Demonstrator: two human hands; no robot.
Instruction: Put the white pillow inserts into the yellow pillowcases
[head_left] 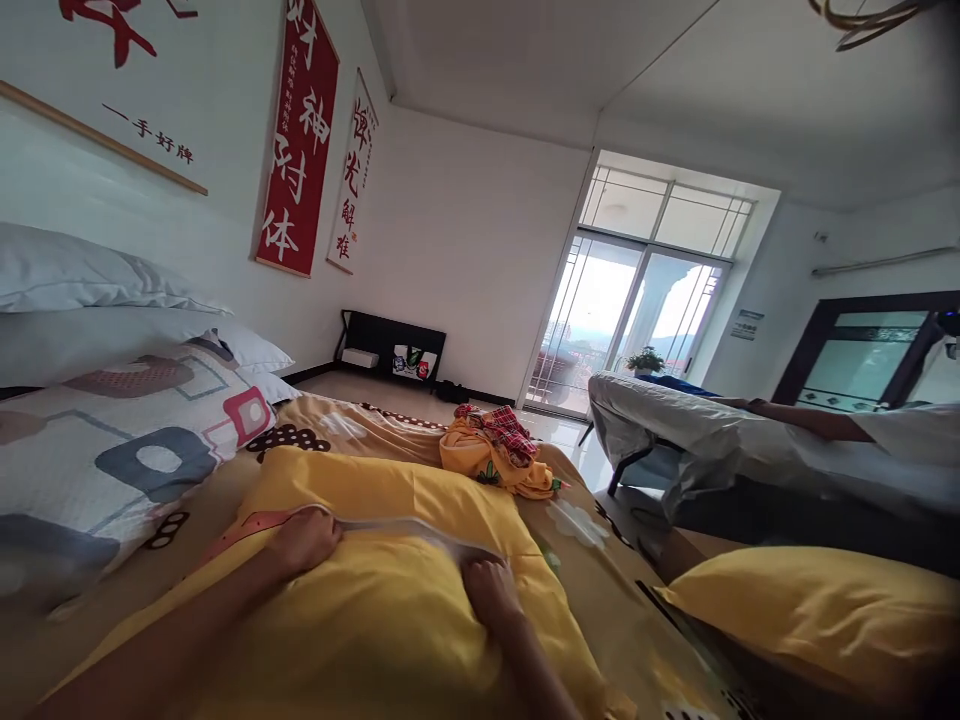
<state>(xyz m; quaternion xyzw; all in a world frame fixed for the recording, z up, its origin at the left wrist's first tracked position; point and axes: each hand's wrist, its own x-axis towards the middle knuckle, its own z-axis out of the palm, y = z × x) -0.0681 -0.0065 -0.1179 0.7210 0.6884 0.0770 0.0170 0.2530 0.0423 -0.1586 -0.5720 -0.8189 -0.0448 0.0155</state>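
A yellow pillowcase (390, 620) lies in front of me on the bed, plump in its near part. A pale strip, which looks like a zipper or the edge of its opening, runs across it between my hands. My left hand (307, 540) is closed on the cloth at the strip's left end, beside a pinkish-red printed patch. At the right end my right hand (491, 588) is closed on the cloth too, knuckles up. The fingertips of both hands are hidden. Beyond the pillowcase lies a crumpled heap of orange and red-checked cloth (499, 450).
Patterned pillows (161, 445) and white pillows (97, 275) are stacked on the left. Another yellow pillow (825, 620) lies at the lower right. A plastic-covered table (675, 410) stands at right, with another person's arm (810, 418) over it. Black furniture (390, 335) stands by the wall.
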